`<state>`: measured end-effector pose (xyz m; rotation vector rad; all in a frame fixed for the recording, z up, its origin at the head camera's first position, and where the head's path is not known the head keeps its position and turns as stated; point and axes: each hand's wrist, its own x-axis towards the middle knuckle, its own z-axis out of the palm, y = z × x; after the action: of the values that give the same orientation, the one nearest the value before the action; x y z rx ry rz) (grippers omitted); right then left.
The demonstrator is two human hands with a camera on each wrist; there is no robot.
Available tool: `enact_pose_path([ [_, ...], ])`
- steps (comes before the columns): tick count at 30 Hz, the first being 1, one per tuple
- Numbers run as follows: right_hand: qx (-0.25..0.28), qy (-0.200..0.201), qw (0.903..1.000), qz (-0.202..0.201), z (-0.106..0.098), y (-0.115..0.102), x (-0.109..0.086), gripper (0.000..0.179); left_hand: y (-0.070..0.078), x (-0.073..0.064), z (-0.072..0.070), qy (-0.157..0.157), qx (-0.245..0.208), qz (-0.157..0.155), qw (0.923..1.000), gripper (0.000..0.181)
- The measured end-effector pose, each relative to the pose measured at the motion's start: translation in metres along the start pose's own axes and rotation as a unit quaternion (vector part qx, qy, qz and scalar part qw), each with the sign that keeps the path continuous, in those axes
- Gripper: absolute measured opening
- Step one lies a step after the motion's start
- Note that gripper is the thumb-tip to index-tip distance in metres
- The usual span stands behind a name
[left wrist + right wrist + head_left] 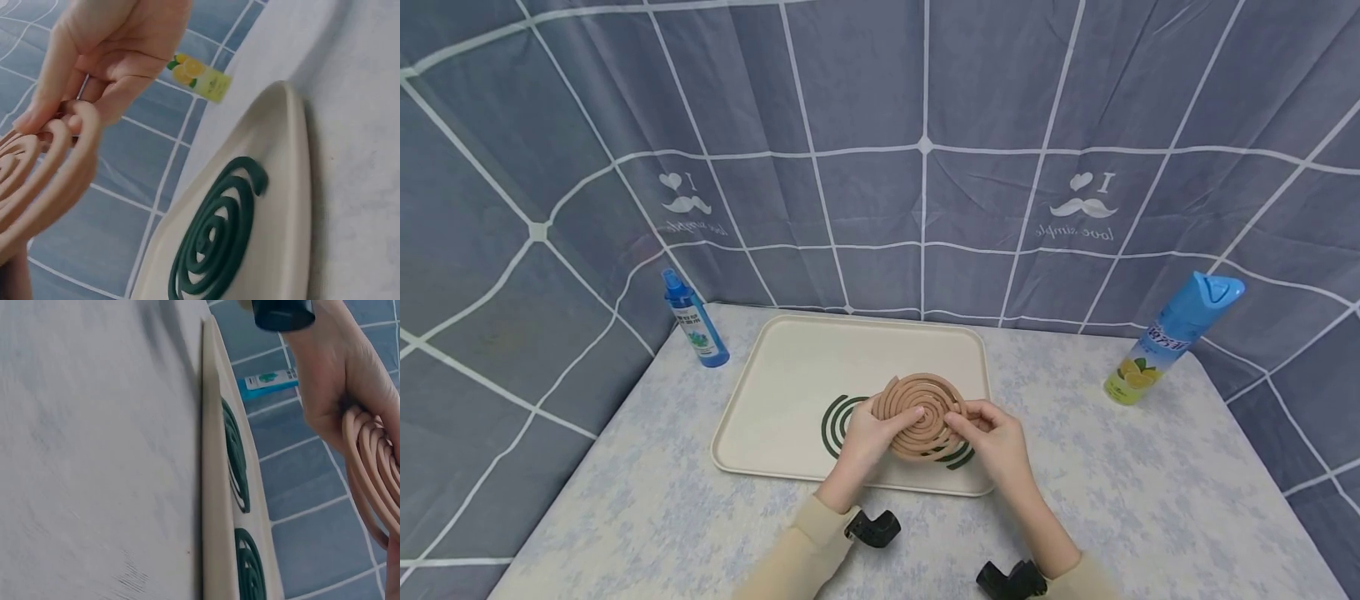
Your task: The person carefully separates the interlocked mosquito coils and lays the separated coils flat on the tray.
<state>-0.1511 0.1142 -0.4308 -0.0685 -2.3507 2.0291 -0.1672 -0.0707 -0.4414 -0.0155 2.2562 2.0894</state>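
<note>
A brown mosquito coil (919, 417) is held up above the tray, its flat spiral facing the head camera. My left hand (867, 433) grips its left edge, the thumb lying across the spiral. On the opposite edge my right hand (1002, 442) pinches it between thumb and fingers. Whether the brown piece is one coil or two nested together, I cannot tell. Beneath it, two green mosquito coils (234, 453) lie flat on the cream tray (820, 350); in the head view the brown coil and hands partly cover them.
A blue spray bottle (696, 321) stands on the table's left side. At the right is a blue and yellow-green aerosol can (1168, 337) with lemons on its label. A grey-blue curtain (865, 200) with white lines hangs behind the marbled table (647, 500).
</note>
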Motion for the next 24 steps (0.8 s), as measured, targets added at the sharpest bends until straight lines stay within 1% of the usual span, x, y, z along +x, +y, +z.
enact_pose_path([
  [2, 0.009, 0.002, 1.0, 0.001, 0.002, 0.001, -0.001, 0.02, -0.001, -0.001, 0.0, 0.007, 0.002, 0.004, 1.0, 0.052],
  [4, 0.002, 0.001, 1.0, -0.002, 0.002, 0.002, -0.002, 0.021, -0.001, -0.001, -0.002, 0.004, 0.015, 0.012, 0.9998, 0.05],
  [6, -0.019, -0.004, 0.9998, -0.007, 0.001, 0.002, -0.001, 0.021, 0.001, -0.002, -0.004, -0.005, 0.032, 0.024, 0.9992, 0.044],
  [8, -0.05, -0.009, 0.9985, -0.021, -0.001, 0.001, -0.001, 0.023, 0.003, -0.001, -0.006, -0.018, 0.053, 0.036, 0.9978, 0.039],
  [12, -0.109, -0.033, 0.9917, -0.059, -0.006, -0.004, 0.002, 0.023, 0.007, -0.001, -0.009, -0.059, 0.098, 0.048, 0.9923, 0.035],
  [14, -0.134, -0.05, 0.9868, -0.077, -0.009, -0.007, 0.004, 0.021, 0.009, -0.001, -0.01, -0.085, 0.123, 0.051, 0.9874, 0.037],
  [16, -0.16, -0.068, 0.9806, -0.091, -0.011, -0.01, 0.006, 0.02, 0.01, -0.001, -0.01, -0.114, 0.138, 0.052, 0.9825, 0.037],
  [19, -0.193, -0.087, 0.9714, -0.107, -0.012, -0.014, 0.008, 0.018, 0.011, 0.0, -0.011, -0.146, 0.143, 0.05, 0.9775, 0.037],
  [21, -0.205, -0.091, 0.9681, -0.11, -0.012, -0.016, 0.009, 0.018, 0.011, 0.0, -0.012, -0.16, 0.137, 0.046, 0.9766, 0.036],
  [24, -0.198, -0.083, 0.9722, -0.094, -0.011, -0.017, 0.008, 0.019, 0.01, 0.002, -0.013, -0.166, 0.122, 0.048, 0.9773, 0.042],
])
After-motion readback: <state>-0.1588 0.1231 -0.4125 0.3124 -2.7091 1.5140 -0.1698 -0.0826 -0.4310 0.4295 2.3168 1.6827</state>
